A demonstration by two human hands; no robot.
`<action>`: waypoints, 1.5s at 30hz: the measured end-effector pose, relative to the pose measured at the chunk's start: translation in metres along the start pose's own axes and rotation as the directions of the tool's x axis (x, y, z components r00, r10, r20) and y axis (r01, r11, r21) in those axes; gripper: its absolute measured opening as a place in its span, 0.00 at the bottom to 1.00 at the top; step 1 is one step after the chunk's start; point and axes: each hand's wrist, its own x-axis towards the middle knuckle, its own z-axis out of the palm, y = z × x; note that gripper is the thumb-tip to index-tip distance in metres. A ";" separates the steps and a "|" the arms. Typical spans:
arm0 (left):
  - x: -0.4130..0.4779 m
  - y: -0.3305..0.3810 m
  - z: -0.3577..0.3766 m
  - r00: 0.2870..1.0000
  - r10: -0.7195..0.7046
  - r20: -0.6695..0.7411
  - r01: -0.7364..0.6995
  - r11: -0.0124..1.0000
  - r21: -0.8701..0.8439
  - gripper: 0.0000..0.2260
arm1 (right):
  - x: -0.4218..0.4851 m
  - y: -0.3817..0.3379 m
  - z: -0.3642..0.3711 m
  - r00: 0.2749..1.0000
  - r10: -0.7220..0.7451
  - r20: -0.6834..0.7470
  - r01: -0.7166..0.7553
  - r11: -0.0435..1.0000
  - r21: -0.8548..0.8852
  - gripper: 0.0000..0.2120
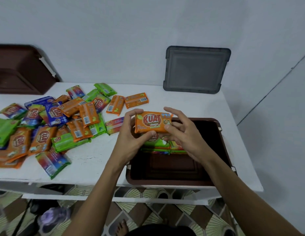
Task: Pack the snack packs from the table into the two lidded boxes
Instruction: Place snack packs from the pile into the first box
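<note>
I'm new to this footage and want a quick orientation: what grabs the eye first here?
An orange KUAT snack pack is held centre frame above the open brown box at the right of the table. A jumbled pile of orange, green and blue packs sprawls on its left; a grey lid stands against the wall behind.

Brown box point(174, 166) near half free; stacked packs point(157, 144) fill its far end
</note>
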 end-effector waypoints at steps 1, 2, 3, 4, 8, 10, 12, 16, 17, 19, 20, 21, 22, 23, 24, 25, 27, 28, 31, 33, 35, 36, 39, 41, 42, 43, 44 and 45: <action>0.001 0.001 0.005 1.000 0.010 0.030 -0.010 1.000 0.019 0.27 | -0.001 -0.002 -0.004 1.000 0.007 0.002 -0.007 0.998 0.066 0.18; 0.003 0.001 0.008 0.997 0.021 0.070 -0.026 0.997 0.071 0.28 | -0.003 -0.003 -0.009 1.000 0.014 -0.005 -0.013 0.993 0.120 0.16; 0.005 -0.002 0.008 0.992 0.031 0.124 -0.051 0.985 0.167 0.29 | -0.006 -0.003 -0.017 1.000 0.023 -0.016 -0.020 0.987 0.159 0.15; 0.007 -0.005 0.006 0.982 0.033 0.184 -0.088 0.949 0.303 0.30 | -0.009 -0.002 -0.024 0.999 0.026 -0.028 -0.021 0.985 0.172 0.14; 0.012 -0.027 -0.015 0.962 0.070 0.265 -0.245 0.652 0.717 0.32 | -0.028 0.005 -0.054 0.989 0.044 -0.141 -0.040 0.999 0.035 0.13; 0.009 -0.039 -0.021 0.966 0.119 0.231 -0.257 0.563 0.785 0.27 | -0.036 0.009 -0.065 0.976 0.072 -0.207 -0.088 0.993 -0.073 0.13; 0.003 -0.047 -0.020 0.972 0.160 0.174 -0.234 0.545 0.805 0.23 | -0.039 0.014 -0.070 0.964 0.083 -0.254 -0.136 0.971 -0.197 0.14; -0.003 -0.054 -0.017 0.976 0.158 0.152 -0.213 0.522 0.826 0.21 | -0.032 0.034 -0.066 0.944 0.106 -0.311 -0.221 0.906 -0.362 0.15; -0.003 -0.054 -0.017 0.977 0.146 0.157 -0.211 0.513 0.832 0.21 | -0.029 0.039 -0.064 0.943 0.106 -0.315 -0.234 0.884 -0.404 0.15; -0.003 -0.055 -0.019 0.977 0.134 0.164 -0.210 0.506 0.837 0.21 | -0.023 0.046 -0.061 0.947 0.074 -0.314 -0.240 0.813 -0.531 0.15; -0.003 -0.055 -0.018 0.978 0.127 0.167 -0.209 0.506 0.837 0.22 | -0.022 0.047 -0.059 0.948 0.047 -0.314 -0.239 0.758 -0.607 0.15; -0.004 -0.055 -0.018 0.979 0.121 0.167 -0.205 0.506 0.837 0.22 | -0.021 0.048 -0.057 0.949 0.022 -0.316 -0.241 0.697 -0.675 0.15; -0.004 -0.054 -0.018 0.979 0.120 0.166 -0.204 0.507 0.838 0.22 | -0.020 0.049 -0.054 0.948 0.010 -0.318 -0.251 0.639 -0.727 0.15; -0.005 -0.054 -0.017 0.979 0.123 0.164 -0.204 0.510 0.836 0.22 | -0.019 0.050 -0.051 0.948 0.010 -0.317 -0.266 0.569 -0.778 0.16; -0.005 -0.054 -0.017 0.978 0.128 0.163 -0.206 0.517 0.831 0.22 | -0.019 0.050 -0.049 0.949 0.015 -0.315 -0.284 0.473 -0.834 0.16; -0.005 -0.054 -0.017 0.978 0.133 0.163 -0.209 0.534 0.819 0.21 | -0.019 0.048 -0.046 0.949 0.012 -0.315 -0.300 0.345 -0.889 0.16; -0.006 -0.054 -0.021 0.977 0.142 0.158 -0.212 0.599 0.772 0.20 | -0.019 0.042 -0.037 0.943 -0.038 -0.331 -0.325 0.115 -0.939 0.16; -0.008 -0.054 -0.025 0.977 0.152 0.148 -0.211 0.638 0.741 0.20 | -0.016 0.036 -0.029 0.937 -0.093 -0.336 -0.329 0.078 -0.941 0.17; -0.017 -0.056 -0.049 0.980 0.179 0.084 -0.187 0.705 0.684 0.19 | 0.000 0.021 0.008 0.926 -0.305 -0.222 -0.145 0.253 -0.956 0.18; -0.022 -0.062 -0.076 0.985 0.171 0.028 -0.141 0.696 0.704 0.18 | 0.016 0.014 0.041 0.891 -0.441 -0.105 0.047 0.320 -0.946 0.17; -0.026 -0.071 -0.110 0.986 0.160 -0.036 -0.078 0.648 0.757 0.18 | 0.036 0.008 0.077 0.879 -0.477 -0.031 0.169 0.370 -0.914 0.16; -0.026 -0.076 -0.127 0.985 0.158 -0.071 -0.040 0.607 0.793 0.18 | 0.048 0.007 0.095 0.890 -0.456 0.000 0.206 0.402 -0.892 0.17; -0.025 -0.087 -0.176 0.967 0.130 -0.219 0.133 0.476 0.869 0.16 | 0.091 0.013 0.146 0.909 -0.391 0.142 0.313 0.416 -0.854 0.17; -0.024 -0.092 -0.202 0.950 0.054 -0.308 0.262 0.401 0.878 0.19 | 0.119 0.019 0.175 0.924 -0.299 0.237 0.348 0.403 -0.847 0.18; -0.022 -0.094 -0.213 0.948 0.018 -0.318 0.291 0.357 0.888 0.22 | 0.132 0.023 0.188 0.929 -0.237 0.285 0.359 0.380 -0.853 0.19; -0.021 -0.097 -0.222 0.952 -0.011 -0.307 0.294 0.321 0.900 0.26 | 0.144 0.028 0.199 0.927 -0.169 0.334 0.373 0.346 -0.861 0.20; -0.020 -0.100 -0.231 0.958 -0.031 -0.285 0.281 0.294 0.913 0.29 | 0.155 0.033 0.210 0.923 -0.097 0.373 0.384 0.312 -0.869 0.21; -0.018 -0.104 -0.239 0.964 -0.043 -0.263 0.265 0.276 0.924 0.31 | 0.165 0.036 0.219 0.918 -0.032 0.394 0.387 0.279 -0.879 0.23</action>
